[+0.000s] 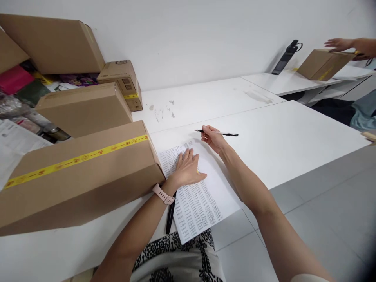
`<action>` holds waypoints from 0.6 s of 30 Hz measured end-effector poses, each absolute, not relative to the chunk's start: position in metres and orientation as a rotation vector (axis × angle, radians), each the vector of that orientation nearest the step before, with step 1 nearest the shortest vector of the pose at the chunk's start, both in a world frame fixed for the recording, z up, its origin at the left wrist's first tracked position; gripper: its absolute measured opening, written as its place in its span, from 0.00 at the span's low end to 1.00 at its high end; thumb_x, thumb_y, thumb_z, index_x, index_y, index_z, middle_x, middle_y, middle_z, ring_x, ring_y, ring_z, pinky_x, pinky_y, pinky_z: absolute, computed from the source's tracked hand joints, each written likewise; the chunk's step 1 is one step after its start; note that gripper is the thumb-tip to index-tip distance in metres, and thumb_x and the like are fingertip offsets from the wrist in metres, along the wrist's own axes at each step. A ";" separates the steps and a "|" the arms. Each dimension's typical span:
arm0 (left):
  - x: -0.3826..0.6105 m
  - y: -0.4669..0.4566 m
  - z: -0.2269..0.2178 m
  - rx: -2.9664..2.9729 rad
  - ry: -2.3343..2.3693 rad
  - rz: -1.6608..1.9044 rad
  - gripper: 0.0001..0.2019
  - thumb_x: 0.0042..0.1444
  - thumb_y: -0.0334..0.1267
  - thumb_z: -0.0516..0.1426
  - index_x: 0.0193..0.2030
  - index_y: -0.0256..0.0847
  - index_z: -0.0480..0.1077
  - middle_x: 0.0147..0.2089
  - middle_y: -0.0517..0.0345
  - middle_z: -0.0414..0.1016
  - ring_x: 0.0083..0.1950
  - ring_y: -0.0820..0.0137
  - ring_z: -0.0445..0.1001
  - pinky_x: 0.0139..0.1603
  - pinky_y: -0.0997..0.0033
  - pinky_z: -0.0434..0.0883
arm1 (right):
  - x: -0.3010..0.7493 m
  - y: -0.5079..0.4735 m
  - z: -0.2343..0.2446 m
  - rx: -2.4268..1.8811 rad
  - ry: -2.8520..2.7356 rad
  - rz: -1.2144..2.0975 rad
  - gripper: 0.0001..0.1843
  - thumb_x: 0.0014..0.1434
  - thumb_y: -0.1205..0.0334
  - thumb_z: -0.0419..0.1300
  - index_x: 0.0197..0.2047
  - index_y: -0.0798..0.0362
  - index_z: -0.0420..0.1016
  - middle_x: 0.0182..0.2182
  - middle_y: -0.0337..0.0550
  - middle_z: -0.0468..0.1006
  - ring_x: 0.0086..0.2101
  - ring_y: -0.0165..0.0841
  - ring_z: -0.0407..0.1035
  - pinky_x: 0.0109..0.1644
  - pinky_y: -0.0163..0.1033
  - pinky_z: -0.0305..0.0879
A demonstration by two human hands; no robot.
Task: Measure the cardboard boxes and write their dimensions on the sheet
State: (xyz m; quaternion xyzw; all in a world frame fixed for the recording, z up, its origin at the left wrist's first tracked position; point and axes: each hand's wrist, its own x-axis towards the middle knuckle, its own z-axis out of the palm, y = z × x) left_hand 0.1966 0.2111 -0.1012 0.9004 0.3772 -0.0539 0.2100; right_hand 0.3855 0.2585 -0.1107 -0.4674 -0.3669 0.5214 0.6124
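Note:
My left hand [188, 167] lies flat with fingers spread on a sheet of paper [192, 213] covered in columns of small handwriting. The sheet's right part is blank, and its lower corner sticks out past the table edge. Just beyond the paper's upper right, my right hand [213, 138] is closed round a black pen [230, 134], its tip pointing left, a little above the white table [252, 156]. Under my left wrist, beside the paper, rests a black stick-like object [170, 215], partly covered by the watch strap and arm.
A large taped cardboard box [88, 176] stands close on my left, with a smaller box [88, 105] and a stacked carton [120, 82] behind. At the far right are a dark bottle [284, 58] and another person's hands [342, 44] on a cardboard box [323, 64].

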 end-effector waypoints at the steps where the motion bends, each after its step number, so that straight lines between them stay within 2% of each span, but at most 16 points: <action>1: 0.197 0.211 -0.100 2.504 1.045 -0.151 0.43 0.57 0.55 0.55 0.71 0.28 0.51 0.78 0.31 0.36 0.79 0.48 0.31 0.75 0.42 0.38 | 0.384 0.259 -0.113 -1.099 -0.856 1.165 0.28 0.43 0.38 0.73 0.27 0.50 0.67 0.22 0.35 0.70 0.25 0.27 0.65 0.32 0.35 0.68; 3: 0.196 0.210 -0.099 2.503 1.044 -0.151 0.42 0.57 0.54 0.55 0.71 0.28 0.53 0.78 0.31 0.37 0.79 0.48 0.31 0.75 0.41 0.37 | 0.379 0.260 -0.118 -1.153 -0.881 1.090 0.29 0.41 0.41 0.75 0.24 0.50 0.63 0.19 0.30 0.64 0.21 0.24 0.58 0.28 0.34 0.62; 4: 0.196 0.210 -0.099 2.500 1.046 -0.151 0.41 0.57 0.54 0.55 0.71 0.28 0.53 0.78 0.31 0.37 0.79 0.48 0.31 0.75 0.41 0.37 | 0.376 0.260 -0.120 -1.172 -0.897 1.069 0.28 0.42 0.41 0.74 0.24 0.50 0.63 0.19 0.30 0.64 0.21 0.24 0.57 0.28 0.34 0.62; 8: 0.196 0.210 -0.099 2.482 1.059 -0.125 0.41 0.56 0.54 0.56 0.70 0.30 0.54 0.78 0.32 0.38 0.79 0.48 0.32 0.75 0.41 0.38 | 0.364 0.261 -0.129 -1.170 -0.967 1.119 0.25 0.41 0.45 0.75 0.32 0.51 0.71 0.27 0.37 0.75 0.29 0.29 0.68 0.37 0.38 0.68; 10: 0.195 0.212 -0.098 2.471 1.047 -0.104 0.41 0.55 0.56 0.57 0.70 0.32 0.55 0.78 0.33 0.39 0.79 0.47 0.33 0.74 0.39 0.39 | 0.361 0.261 -0.133 -1.246 -1.035 1.095 0.22 0.45 0.46 0.72 0.33 0.52 0.71 0.26 0.38 0.75 0.29 0.30 0.68 0.37 0.39 0.67; 14: 0.191 0.217 -0.093 2.439 0.994 -0.077 0.40 0.56 0.63 0.54 0.68 0.36 0.59 0.78 0.36 0.43 0.78 0.45 0.37 0.74 0.38 0.43 | 0.359 0.262 -0.139 -1.504 -1.248 0.747 0.15 0.58 0.49 0.59 0.30 0.51 0.69 0.24 0.37 0.71 0.27 0.30 0.63 0.34 0.38 0.62; 16: 0.190 0.218 -0.091 2.434 0.994 -0.068 0.41 0.58 0.64 0.52 0.68 0.34 0.59 0.77 0.34 0.44 0.78 0.46 0.39 0.74 0.40 0.44 | 0.359 0.262 -0.142 -1.484 -1.288 0.706 0.12 0.58 0.50 0.60 0.34 0.51 0.69 0.25 0.36 0.72 0.28 0.31 0.65 0.34 0.38 0.62; 18: 0.191 0.217 -0.092 2.431 1.018 -0.053 0.43 0.58 0.64 0.52 0.69 0.31 0.57 0.77 0.32 0.44 0.78 0.46 0.39 0.74 0.41 0.44 | 0.358 0.261 -0.144 -1.398 -1.257 0.790 0.15 0.54 0.49 0.63 0.36 0.50 0.68 0.24 0.36 0.73 0.27 0.32 0.67 0.34 0.38 0.63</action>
